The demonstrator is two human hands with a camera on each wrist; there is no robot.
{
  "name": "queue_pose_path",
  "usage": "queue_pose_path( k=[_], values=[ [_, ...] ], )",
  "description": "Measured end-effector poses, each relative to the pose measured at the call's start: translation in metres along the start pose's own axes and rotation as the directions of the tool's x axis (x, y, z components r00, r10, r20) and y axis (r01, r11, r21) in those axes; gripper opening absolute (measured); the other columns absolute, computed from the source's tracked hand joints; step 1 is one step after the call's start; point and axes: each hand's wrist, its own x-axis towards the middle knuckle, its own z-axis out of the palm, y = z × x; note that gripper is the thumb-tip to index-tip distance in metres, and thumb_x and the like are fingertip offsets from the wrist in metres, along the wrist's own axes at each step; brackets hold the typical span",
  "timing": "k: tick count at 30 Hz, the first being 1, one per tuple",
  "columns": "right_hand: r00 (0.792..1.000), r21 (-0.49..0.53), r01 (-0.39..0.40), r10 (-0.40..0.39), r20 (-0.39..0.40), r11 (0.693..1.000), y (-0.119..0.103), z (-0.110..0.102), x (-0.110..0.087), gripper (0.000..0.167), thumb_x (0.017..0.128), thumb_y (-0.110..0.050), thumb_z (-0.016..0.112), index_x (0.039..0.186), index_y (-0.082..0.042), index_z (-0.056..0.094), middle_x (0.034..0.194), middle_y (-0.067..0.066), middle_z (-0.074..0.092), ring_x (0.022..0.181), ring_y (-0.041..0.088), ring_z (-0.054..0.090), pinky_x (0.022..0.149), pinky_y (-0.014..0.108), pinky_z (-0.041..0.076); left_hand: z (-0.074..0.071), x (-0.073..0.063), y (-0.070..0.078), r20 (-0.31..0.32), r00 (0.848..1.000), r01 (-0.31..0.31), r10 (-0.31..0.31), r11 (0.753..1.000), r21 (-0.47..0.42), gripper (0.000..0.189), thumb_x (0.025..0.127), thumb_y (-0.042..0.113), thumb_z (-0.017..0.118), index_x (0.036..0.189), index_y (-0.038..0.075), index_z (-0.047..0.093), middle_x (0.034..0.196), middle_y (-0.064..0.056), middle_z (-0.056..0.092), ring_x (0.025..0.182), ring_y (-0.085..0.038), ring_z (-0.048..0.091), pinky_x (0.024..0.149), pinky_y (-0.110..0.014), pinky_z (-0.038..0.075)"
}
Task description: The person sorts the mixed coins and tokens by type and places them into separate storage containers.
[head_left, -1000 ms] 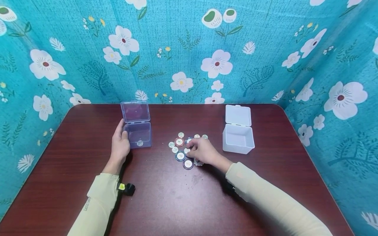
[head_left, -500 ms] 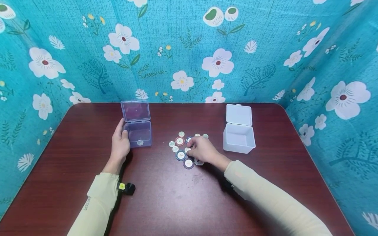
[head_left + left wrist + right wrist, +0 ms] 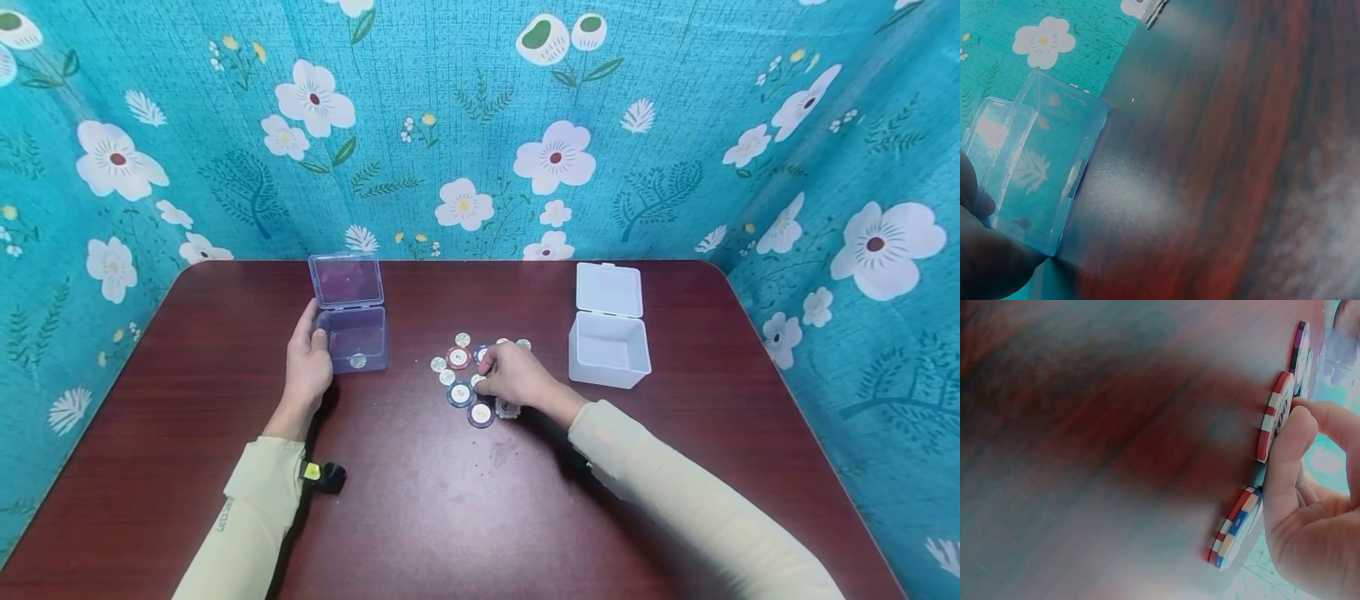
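In the head view, my left hand (image 3: pixel 308 367) grips the left side of a clear bluish plastic box (image 3: pixel 358 337), whose hinged lid stands up. Its thumb lies at the rim, and one small round token (image 3: pixel 357 361) shows in the box. My right hand (image 3: pixel 517 377) is low over a spread of poker chips and small tokens. Its thumb and forefinger pinch at a small whitish token (image 3: pixel 477 381), partly covered by the fingers. Near it lie a red chip (image 3: pixel 458 357), a blue-green chip (image 3: pixel 461 394) and a purple chip (image 3: pixel 481 414). In the right wrist view, red-and-white chips (image 3: pixel 1275 417) lie beside the fingertips.
A white plastic box (image 3: pixel 609 350) with its lid up stands to the right of the chips. Several small tokens (image 3: pixel 438 364) lie around them on the dark red table (image 3: pixel 420 500). A flowered blue curtain (image 3: pixel 420 125) hangs behind the table.
The whole view shifts slightly. Both hands, the boxes and the chips keep nearly the same places relative to one another.
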Motion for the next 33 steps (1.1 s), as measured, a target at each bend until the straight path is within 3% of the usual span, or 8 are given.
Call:
queue_pose_path(
  k=[13, 21, 26, 30, 33],
  values=[
    [0.999, -0.07, -0.037, 0.037, 0.009, 0.997, -0.0035, -0.0022, -0.0026, 0.021, 0.078, -0.019, 0.085, 0.077, -0.01, 0.067, 0.081, 0.002, 0.059, 0.068, 0.015, 0.058, 0.058, 0.026, 0.049, 0.001, -0.0005, -0.001, -0.003, 1.0, -0.011, 0.011, 1.0, -0.012, 0.055, 0.109, 0.005, 0.027, 0.162, 0.012, 0.017, 0.164, -0.01, 0.025, 0.148, -0.021, 0.025, 0.12, -0.041, 0.022],
    [0.997, -0.029, -0.065, 0.066, 0.049, 0.997, -0.0031, -0.0023, 0.0001, 0.02, 0.079, -0.016, 0.084, 0.075, -0.008, 0.066, 0.072, 0.003, 0.061, 0.045, 0.011, 0.055, 0.042, 0.025, 0.048, 0.0005, 0.0004, -0.0015, -0.003, 1.0, -0.01, 0.01, 1.0, -0.013, 0.054, 0.109, 0.006, 0.028, 0.162, 0.011, 0.017, 0.164, -0.009, 0.025, 0.148, -0.02, 0.025, 0.12, -0.041, 0.021],
    [0.999, -0.022, -0.028, 0.029, 0.043, 0.999, -0.0033, -0.0022, 0.0012, 0.014, 0.078, -0.011, 0.081, 0.081, -0.007, 0.067, 0.075, 0.002, 0.061, 0.046, 0.01, 0.054, 0.045, 0.025, 0.047, 0.0002, 0.0036, -0.0028, -0.005, 1.0, -0.016, 0.016, 1.0, -0.01, 0.054, 0.109, 0.005, 0.028, 0.162, 0.01, 0.017, 0.164, -0.01, 0.025, 0.148, -0.021, 0.025, 0.12, -0.041, 0.022],
    [0.999, 0.016, 0.019, -0.02, 0.042, 1.0, -0.0032, -0.0018, 0.0025, 0.022, 0.078, -0.007, 0.08, 0.096, -0.006, 0.067, 0.074, 0.002, 0.06, 0.054, 0.01, 0.055, 0.05, 0.025, 0.047, -0.0001, 0.0064, -0.0035, -0.007, 1.0, -0.023, 0.023, 1.0, -0.009, 0.054, 0.108, 0.003, 0.029, 0.161, 0.009, 0.018, 0.163, -0.011, 0.025, 0.148, -0.022, 0.026, 0.12, -0.041, 0.022],
    [0.998, 0.051, 0.051, -0.054, 0.044, 0.997, -0.0027, -0.0013, 0.0043, 0.023, 0.079, -0.005, 0.081, 0.099, -0.006, 0.07, 0.069, 0.0, 0.06, 0.057, 0.01, 0.055, 0.052, 0.025, 0.046, -0.0007, 0.0084, -0.0036, -0.005, 1.0, -0.025, 0.025, 1.0, -0.011, 0.054, 0.108, 0.003, 0.028, 0.161, 0.009, 0.018, 0.163, -0.012, 0.026, 0.148, -0.022, 0.026, 0.12, -0.04, 0.022]
  ],
)
